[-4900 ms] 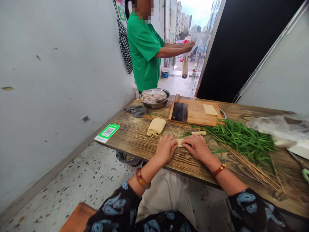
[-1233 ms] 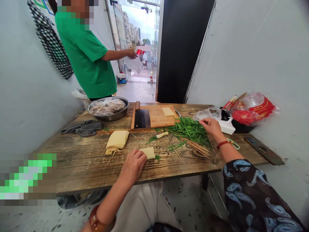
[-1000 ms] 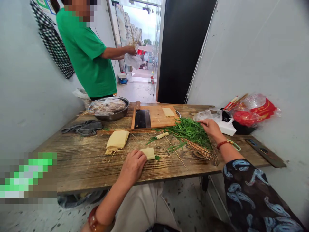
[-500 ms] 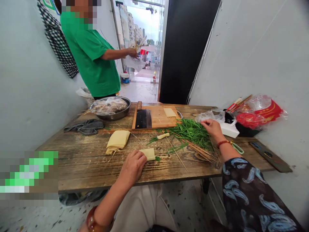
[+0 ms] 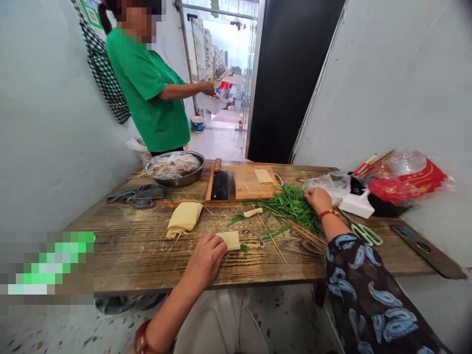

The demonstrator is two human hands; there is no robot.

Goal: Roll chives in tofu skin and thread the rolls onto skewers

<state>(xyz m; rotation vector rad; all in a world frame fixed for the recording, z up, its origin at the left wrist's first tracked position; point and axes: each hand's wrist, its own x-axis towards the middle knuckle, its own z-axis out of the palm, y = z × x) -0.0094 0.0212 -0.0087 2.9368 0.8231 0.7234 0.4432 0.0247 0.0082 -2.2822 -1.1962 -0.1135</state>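
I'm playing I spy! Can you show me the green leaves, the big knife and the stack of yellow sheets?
Green leaves (image 5: 293,205), head view: middle of the pile.
Big knife (image 5: 221,185), head view: the dark blade.
Stack of yellow sheets (image 5: 185,216), head view: the top sheet.

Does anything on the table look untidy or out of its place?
Slightly. One thin stick lies apart from the stick bundle, and the grey cloth lies crumpled, not folded, on the table.

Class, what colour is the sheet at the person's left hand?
The sheet is pale yellow; it shows best in the head view.
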